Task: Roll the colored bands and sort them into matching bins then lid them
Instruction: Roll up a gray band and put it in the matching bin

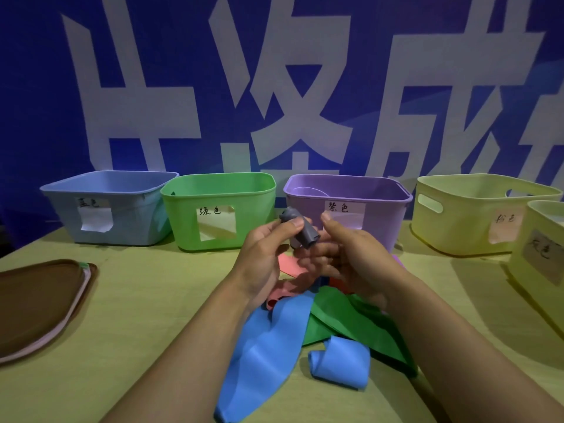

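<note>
Grey band (300,232), rolled into a small tube, held above the tabletop (137,300) in front of the purple bin (378,209); pinched by left hand (265,254), cradled on curled fingers of right hand (345,257). Looks light, soft, springy, likely to unroll; best gripped across the roll's middle.

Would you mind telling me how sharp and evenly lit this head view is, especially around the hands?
Head view: wide-angle bending tilts the blue bin and yellow bins outward; the hands and grey band look slightly soft; a blue cast comes off the backdrop; soft shadows lie beneath the forearms.
</note>
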`<state>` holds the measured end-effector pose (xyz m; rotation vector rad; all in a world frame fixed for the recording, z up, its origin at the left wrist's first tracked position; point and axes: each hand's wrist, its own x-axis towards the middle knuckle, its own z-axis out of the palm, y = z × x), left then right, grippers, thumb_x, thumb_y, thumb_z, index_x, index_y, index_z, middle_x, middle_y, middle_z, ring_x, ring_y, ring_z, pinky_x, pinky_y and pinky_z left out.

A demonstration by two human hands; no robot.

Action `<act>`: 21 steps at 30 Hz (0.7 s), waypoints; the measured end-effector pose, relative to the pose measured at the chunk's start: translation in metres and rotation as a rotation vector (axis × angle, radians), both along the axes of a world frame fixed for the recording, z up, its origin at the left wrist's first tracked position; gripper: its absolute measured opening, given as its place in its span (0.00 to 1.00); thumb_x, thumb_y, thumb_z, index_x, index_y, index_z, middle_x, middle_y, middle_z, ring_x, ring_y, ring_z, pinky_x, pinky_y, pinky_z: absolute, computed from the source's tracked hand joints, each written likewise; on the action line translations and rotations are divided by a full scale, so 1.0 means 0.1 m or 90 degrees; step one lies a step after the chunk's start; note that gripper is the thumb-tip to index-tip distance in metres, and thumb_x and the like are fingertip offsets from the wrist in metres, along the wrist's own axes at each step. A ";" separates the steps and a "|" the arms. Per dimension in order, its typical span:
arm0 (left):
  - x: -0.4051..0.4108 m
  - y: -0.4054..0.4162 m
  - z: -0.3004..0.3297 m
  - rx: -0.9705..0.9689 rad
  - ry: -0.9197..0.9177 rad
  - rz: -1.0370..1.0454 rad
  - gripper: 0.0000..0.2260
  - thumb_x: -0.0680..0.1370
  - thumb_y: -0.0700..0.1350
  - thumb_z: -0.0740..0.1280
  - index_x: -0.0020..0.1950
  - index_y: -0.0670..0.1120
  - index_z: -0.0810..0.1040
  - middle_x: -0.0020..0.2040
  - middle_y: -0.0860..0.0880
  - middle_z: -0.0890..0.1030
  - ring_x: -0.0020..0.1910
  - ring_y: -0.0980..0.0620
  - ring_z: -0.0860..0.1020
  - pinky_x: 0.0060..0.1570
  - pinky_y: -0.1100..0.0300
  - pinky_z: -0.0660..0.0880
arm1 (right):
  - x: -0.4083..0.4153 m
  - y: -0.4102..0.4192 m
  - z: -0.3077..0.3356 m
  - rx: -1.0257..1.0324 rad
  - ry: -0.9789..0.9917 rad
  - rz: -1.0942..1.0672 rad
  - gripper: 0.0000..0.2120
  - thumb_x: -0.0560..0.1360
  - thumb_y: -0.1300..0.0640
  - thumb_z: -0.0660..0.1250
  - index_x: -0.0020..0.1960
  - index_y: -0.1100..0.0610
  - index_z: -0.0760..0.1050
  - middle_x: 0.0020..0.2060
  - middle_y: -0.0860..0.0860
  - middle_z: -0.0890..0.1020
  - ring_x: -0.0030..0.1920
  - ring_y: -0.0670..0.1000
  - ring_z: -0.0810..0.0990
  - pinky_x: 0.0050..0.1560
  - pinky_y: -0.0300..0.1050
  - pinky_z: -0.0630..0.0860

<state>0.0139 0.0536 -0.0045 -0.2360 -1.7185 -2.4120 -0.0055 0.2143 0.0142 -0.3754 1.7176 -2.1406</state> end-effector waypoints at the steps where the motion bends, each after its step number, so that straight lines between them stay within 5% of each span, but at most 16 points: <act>1: 0.02 -0.01 0.00 0.020 -0.003 -0.039 0.26 0.70 0.52 0.76 0.61 0.35 0.80 0.52 0.37 0.82 0.51 0.40 0.78 0.47 0.48 0.77 | 0.03 0.01 0.02 -0.022 -0.041 0.048 0.24 0.82 0.44 0.62 0.61 0.65 0.80 0.43 0.61 0.87 0.46 0.57 0.87 0.52 0.48 0.84; 5: 0.11 0.00 0.04 0.046 0.001 -0.172 0.16 0.76 0.48 0.71 0.59 0.40 0.79 0.36 0.47 0.81 0.33 0.52 0.77 0.32 0.60 0.76 | 0.06 0.08 0.03 -0.165 -0.161 0.191 0.21 0.76 0.47 0.69 0.64 0.58 0.81 0.52 0.63 0.86 0.49 0.57 0.88 0.47 0.48 0.86; 8: 0.13 0.02 0.05 0.090 0.014 -0.219 0.14 0.78 0.45 0.66 0.60 0.40 0.77 0.36 0.48 0.82 0.34 0.55 0.81 0.35 0.62 0.78 | 0.02 0.08 -0.02 -0.253 -0.177 0.235 0.28 0.62 0.52 0.85 0.60 0.58 0.85 0.51 0.64 0.86 0.50 0.57 0.88 0.46 0.48 0.86; 11: 0.09 0.01 0.01 0.110 0.010 -0.240 0.16 0.77 0.44 0.69 0.63 0.42 0.75 0.34 0.51 0.77 0.32 0.57 0.77 0.37 0.61 0.77 | -0.03 0.05 -0.07 -0.271 -0.175 0.216 0.32 0.54 0.53 0.89 0.55 0.62 0.86 0.46 0.62 0.86 0.44 0.55 0.87 0.42 0.46 0.85; 14: 0.07 -0.03 0.00 0.081 0.012 -0.291 0.25 0.74 0.49 0.77 0.68 0.45 0.77 0.42 0.50 0.81 0.41 0.54 0.78 0.46 0.54 0.75 | -0.04 0.04 -0.09 -0.269 -0.165 0.196 0.32 0.51 0.53 0.89 0.52 0.62 0.86 0.44 0.60 0.86 0.43 0.54 0.87 0.43 0.45 0.85; 18: 0.02 -0.02 -0.04 0.059 -0.008 -0.224 0.22 0.78 0.46 0.70 0.72 0.42 0.76 0.57 0.41 0.80 0.54 0.43 0.76 0.53 0.50 0.69 | 0.03 0.05 -0.06 -0.256 -0.066 0.204 0.11 0.68 0.54 0.79 0.43 0.61 0.86 0.31 0.52 0.83 0.37 0.49 0.81 0.63 0.46 0.74; 21: -0.02 -0.02 -0.06 0.043 -0.009 -0.147 0.19 0.76 0.45 0.71 0.67 0.43 0.79 0.56 0.42 0.83 0.52 0.47 0.81 0.55 0.51 0.74 | 0.06 0.06 -0.03 -0.242 -0.026 0.152 0.11 0.74 0.59 0.65 0.43 0.62 0.85 0.30 0.52 0.83 0.33 0.46 0.82 0.51 0.39 0.78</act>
